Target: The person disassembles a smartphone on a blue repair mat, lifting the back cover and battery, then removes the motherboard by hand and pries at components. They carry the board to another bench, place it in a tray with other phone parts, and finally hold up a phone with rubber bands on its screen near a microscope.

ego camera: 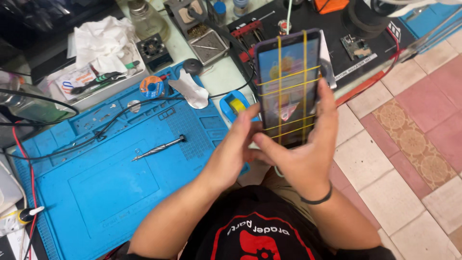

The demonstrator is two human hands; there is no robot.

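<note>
Both hands, left and right, gripped a phone upright over the counter edge, yellow bands crossing its screen, likely clamping it. Nearby: blue mat, screwdriver, tape. Tiled floor at right.
</note>
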